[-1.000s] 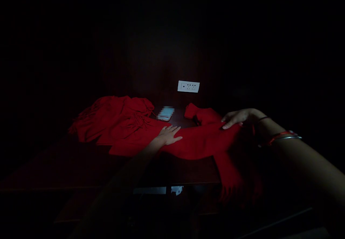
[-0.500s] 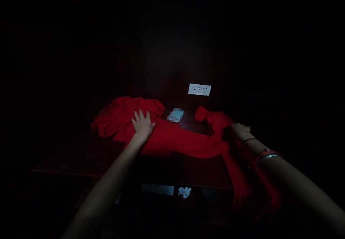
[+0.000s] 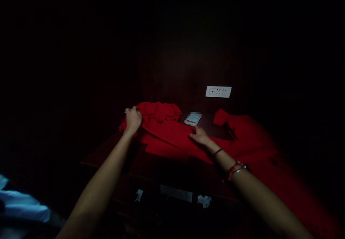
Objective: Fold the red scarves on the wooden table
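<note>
Plain deep red on the fringed scarf [image 3: 172,131], no pattern showing, and left of the white socket plate [image 3: 218,92] with its dark holes; below the plate it's dark reddish-brown on the tabletop [image 3: 107,148], then red and silver on the bangles [image 3: 236,170]

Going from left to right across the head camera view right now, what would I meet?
Pale blue fabric at the lower left edge, left hand, phone, wall socket.
</note>
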`<state>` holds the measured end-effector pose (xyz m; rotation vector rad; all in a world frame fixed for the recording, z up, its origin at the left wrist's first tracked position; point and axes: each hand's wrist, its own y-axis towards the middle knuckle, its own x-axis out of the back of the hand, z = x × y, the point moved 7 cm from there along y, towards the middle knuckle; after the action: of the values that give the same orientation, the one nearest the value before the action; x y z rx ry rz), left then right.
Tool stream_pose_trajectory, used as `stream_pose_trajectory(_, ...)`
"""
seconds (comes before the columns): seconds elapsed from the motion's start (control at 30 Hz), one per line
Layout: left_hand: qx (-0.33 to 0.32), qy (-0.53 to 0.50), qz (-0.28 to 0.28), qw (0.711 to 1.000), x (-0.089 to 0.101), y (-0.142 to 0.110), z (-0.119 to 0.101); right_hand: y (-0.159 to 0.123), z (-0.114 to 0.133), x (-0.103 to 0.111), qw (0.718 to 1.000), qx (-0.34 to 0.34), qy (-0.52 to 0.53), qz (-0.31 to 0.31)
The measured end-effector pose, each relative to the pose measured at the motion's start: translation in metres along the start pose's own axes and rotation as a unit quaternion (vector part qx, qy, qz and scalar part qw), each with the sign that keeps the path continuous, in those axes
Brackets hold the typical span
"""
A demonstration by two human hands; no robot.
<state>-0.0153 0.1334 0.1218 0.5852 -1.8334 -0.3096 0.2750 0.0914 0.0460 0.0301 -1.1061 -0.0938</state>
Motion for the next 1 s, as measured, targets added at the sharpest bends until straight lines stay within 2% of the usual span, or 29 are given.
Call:
stream_pose_trajectory(0.07, -0.004, 0.022, 0.101, 0.995, -0.030, -0.011, -0.009, 0.003, -0.006, -0.001, 0.999, -0.031, 0.016, -0.007)
stream_pose_trajectory(0.13, -0.049, 0.047, 0.182, 0.981, -0.058, -0.025, -0.022, 0.003, -0.010, -0.004, 0.999, -0.037, 0.020, -0.006)
stream_pose_trajectory(0.2, -0.094, 0.073, 0.184, 0.976, -0.065, -0.032, -0.029, 0.001, -0.011, -0.010, 1.000, -0.026, 0.006, -0.009)
stream_pose_trajectory(0.23, -0.104, 0.087, 0.158, 0.978, -0.059, -0.031, -0.029, 0.000, -0.011, -0.013, 1.000, -0.017, -0.007, -0.014)
stream_pose_trajectory(0.3, -0.106, 0.109, 0.084, 0.985, -0.031, -0.022, -0.020, -0.004, -0.011, -0.019, 0.999, 0.003, -0.038, -0.022)
stream_pose_trajectory(0.47, -0.041, 0.148, -0.079, 0.985, 0.070, 0.010, 0.018, -0.007, -0.011, -0.024, 0.997, 0.036, -0.067, -0.032)
stream_pose_trajectory(0.53, -0.039, 0.160, -0.094, 0.982, 0.084, 0.017, 0.021, -0.007, -0.011, -0.024, 0.997, 0.038, -0.067, -0.032)
stream_pose_trajectory(0.6, -0.089, 0.149, -0.040, 0.984, 0.066, 0.019, 0.010, -0.006, -0.011, -0.025, 0.996, 0.034, -0.069, -0.034)
stream_pose_trajectory(0.7, -0.212, 0.101, 0.080, 0.969, 0.007, 0.004, -0.022, -0.007, -0.012, -0.025, 0.996, 0.031, -0.071, -0.041)
stream_pose_trajectory(0.8, -0.286, 0.040, 0.126, 0.949, -0.038, -0.016, -0.048, -0.008, -0.012, -0.025, 0.996, 0.037, -0.068, -0.043)
stream_pose_trajectory(0.9, -0.314, -0.017, 0.162, 0.935, -0.057, -0.032, -0.056, -0.006, -0.013, -0.026, 0.996, 0.037, -0.068, -0.041)
stream_pose_trajectory(0.97, -0.274, -0.026, 0.146, 0.950, -0.055, -0.036, -0.046, -0.005, -0.013, -0.026, 0.996, 0.041, -0.067, -0.039)
stream_pose_trajectory(1.0, -0.223, -0.016, 0.129, 0.966, -0.053, -0.036, -0.036, -0.005, -0.012, -0.026, 0.996, 0.043, -0.066, -0.037)
